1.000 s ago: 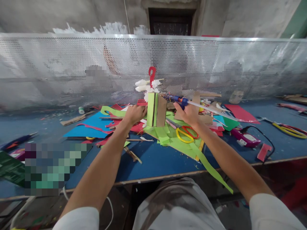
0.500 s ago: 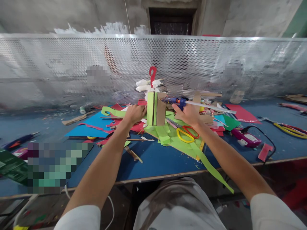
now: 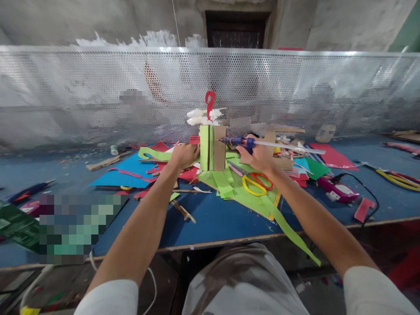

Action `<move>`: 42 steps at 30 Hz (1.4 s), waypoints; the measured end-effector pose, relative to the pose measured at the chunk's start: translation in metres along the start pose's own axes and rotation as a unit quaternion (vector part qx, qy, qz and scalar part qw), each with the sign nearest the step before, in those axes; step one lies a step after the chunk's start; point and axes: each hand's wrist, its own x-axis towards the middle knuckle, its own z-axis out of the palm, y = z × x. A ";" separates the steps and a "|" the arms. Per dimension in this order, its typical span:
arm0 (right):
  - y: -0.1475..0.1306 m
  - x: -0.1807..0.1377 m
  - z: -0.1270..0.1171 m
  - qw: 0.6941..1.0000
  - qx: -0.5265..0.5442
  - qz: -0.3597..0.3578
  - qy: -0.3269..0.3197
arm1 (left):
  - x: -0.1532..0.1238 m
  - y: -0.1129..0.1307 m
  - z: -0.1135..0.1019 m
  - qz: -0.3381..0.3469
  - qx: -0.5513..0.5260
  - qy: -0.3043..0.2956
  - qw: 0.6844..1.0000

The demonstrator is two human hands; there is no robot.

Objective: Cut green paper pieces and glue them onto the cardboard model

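Note:
A small upright box of cardboard and green paper point(image 3: 212, 148) stands in the middle of the blue table point(image 3: 216, 221), topped with white tufts and a red paper shape point(image 3: 209, 100). My left hand point(image 3: 185, 155) is closed against the box's left side, steadying it. My right hand point(image 3: 259, 155) grips a blue glue gun point(image 3: 241, 141) with a clear glue stick sticking out to the right. The gun's nozzle touches the brown cardboard face of the box.
Coloured paper scraps lie all around the box, with a long green strip point(image 3: 288, 234) hanging over the front edge. Yellow-and-red scissors point(image 3: 254, 183) lie right of the box. A pink tool with a black cable point(image 3: 336, 190) sits further right. A perforated metal screen point(image 3: 98, 87) backs the table.
My right hand has lowered the glue gun and brought its nozzle leftward onto the cardboard face. My left hand has stayed on the box.

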 end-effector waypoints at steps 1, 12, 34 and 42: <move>0.001 0.000 0.001 1.000 -0.004 -0.002 0.011 | 0.000 0.000 0.001 0.002 0.001 0.003 1.000; -0.001 0.001 0.005 0.999 -0.038 -0.003 0.031 | 0.000 0.000 0.002 0.010 0.004 0.011 1.000; -0.008 -0.002 0.001 0.996 -0.041 -0.005 -0.078 | 0.000 -0.006 -0.001 -0.026 -0.007 0.002 1.000; -0.013 -0.002 0.002 0.992 -0.050 -0.011 -0.112 | 0.001 -0.009 0.001 -0.033 -0.008 -0.004 0.999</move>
